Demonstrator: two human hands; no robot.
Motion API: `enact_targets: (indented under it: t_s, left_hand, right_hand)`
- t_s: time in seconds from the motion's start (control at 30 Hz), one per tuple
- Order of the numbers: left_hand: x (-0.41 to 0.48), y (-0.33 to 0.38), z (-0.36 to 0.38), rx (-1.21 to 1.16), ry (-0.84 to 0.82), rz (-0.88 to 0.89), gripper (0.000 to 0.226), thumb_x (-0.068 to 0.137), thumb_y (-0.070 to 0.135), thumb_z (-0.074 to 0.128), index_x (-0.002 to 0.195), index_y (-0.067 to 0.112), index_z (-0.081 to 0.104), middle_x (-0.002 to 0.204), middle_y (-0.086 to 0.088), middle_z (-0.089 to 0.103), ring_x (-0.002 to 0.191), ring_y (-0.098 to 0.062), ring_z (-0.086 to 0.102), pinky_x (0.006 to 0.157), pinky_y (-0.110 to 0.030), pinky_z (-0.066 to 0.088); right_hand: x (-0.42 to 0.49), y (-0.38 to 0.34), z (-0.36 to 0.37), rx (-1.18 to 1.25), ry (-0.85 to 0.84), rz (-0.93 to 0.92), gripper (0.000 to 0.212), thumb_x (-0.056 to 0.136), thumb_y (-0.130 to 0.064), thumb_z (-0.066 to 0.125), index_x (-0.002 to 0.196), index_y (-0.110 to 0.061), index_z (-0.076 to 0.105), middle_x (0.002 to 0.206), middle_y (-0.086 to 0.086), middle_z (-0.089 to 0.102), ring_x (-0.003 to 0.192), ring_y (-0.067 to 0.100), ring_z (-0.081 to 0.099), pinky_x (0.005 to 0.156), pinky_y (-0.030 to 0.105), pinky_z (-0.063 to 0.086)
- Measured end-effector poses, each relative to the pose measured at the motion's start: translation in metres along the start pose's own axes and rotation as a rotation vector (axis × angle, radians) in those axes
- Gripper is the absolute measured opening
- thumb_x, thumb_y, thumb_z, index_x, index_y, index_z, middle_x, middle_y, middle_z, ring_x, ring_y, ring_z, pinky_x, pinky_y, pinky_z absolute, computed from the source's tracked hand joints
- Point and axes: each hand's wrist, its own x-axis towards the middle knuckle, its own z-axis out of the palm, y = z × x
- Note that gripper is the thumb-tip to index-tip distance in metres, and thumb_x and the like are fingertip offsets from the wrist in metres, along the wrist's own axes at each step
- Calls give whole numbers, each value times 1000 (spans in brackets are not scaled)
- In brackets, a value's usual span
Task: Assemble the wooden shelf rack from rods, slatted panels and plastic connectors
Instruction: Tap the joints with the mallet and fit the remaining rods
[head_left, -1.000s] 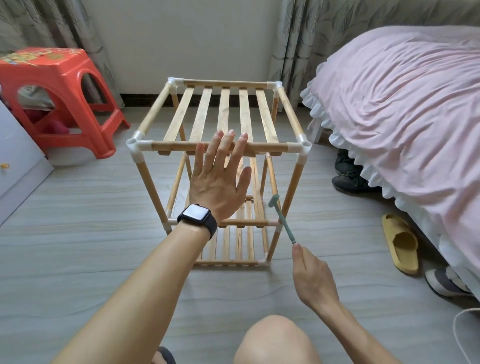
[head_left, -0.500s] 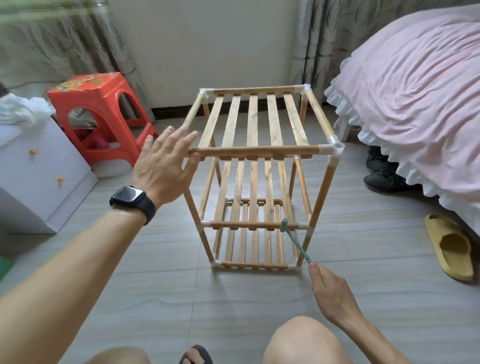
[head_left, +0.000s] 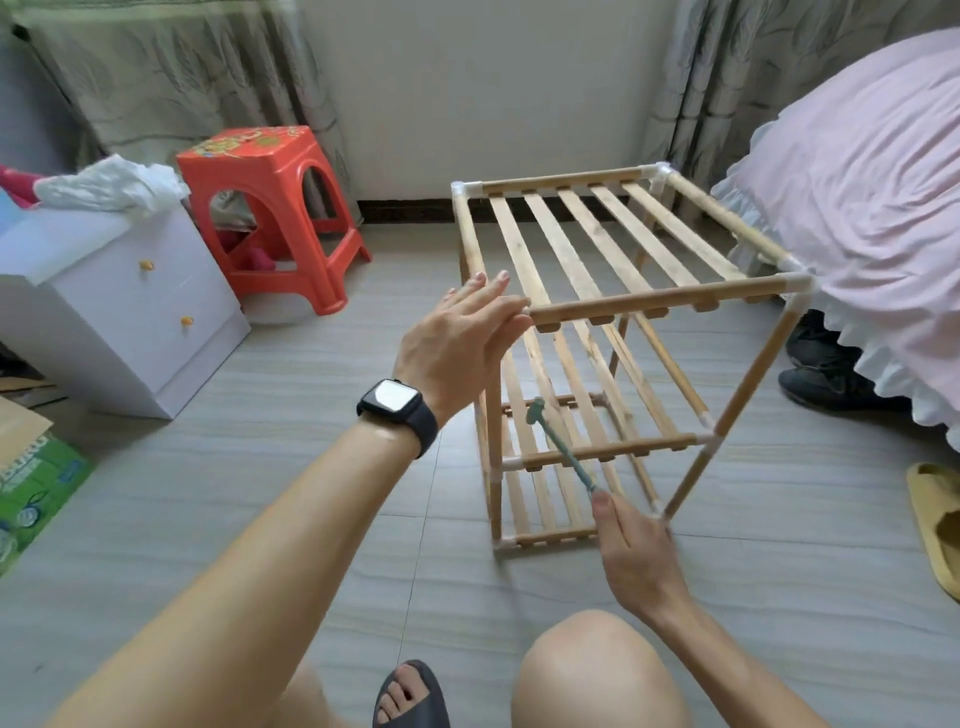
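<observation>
The wooden shelf rack (head_left: 654, 300) stands upright on the floor, three slatted tiers joined by white plastic connectors (head_left: 797, 283). My left hand (head_left: 457, 343), with a black watch on the wrist, lies with straight fingers against the rack's near left top corner and hides the connector there. My right hand (head_left: 631, 551) grips the handle of a small green hammer (head_left: 558, 447) low in front of the rack. The hammer's head points up at the middle tier's front rod.
A pink-covered bed (head_left: 857, 208) stands close on the right, with dark shoes (head_left: 826, 374) and a yellow slipper (head_left: 935, 519) beside it. A red plastic stool (head_left: 270, 208), a white drawer cabinet (head_left: 119, 306) and a green carton (head_left: 36, 483) are at left. My knee (head_left: 592, 670) is below.
My left hand slid from the top front rod's middle to its left corner. The view swung left, and the rack now looks turned, its right side nearer the bed. The hammer stays low.
</observation>
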Motion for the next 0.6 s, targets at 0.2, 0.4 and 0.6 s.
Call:
enact_targets:
  t_s: [0.2, 0.4, 0.6]
  left_hand:
    - [-6, -3, -1, -4, 48, -42, 39, 103, 43, 42, 125, 24, 68, 146, -6, 53, 139, -26, 45, 101, -45, 50]
    - [-13, -18, -8, -24, 61, -52, 35, 104, 41, 45, 131, 27, 63, 151, 0, 48, 141, -22, 43, 94, -46, 55]
    - [-46, -45, -2, -282, 31, -566, 84, 91, 69, 48, 158, 28, 17, 160, -3, 33, 139, -21, 41, 103, -47, 45]
  right_hand:
    - [3, 11, 19, -281, -260, 151, 54, 105, -48, 12, 79, -20, 51, 72, -5, 58, 69, 18, 58, 64, 36, 47]
    - [0, 13, 7, -138, -120, 179, 54, 107, -43, 22, 70, -11, 46, 60, 1, 49, 57, 15, 46, 56, 32, 33]
    - [-30, 70, -17, -155, -74, 382, 50, 107, -39, 26, 71, -11, 46, 64, 2, 53, 64, 17, 51, 62, 34, 37]
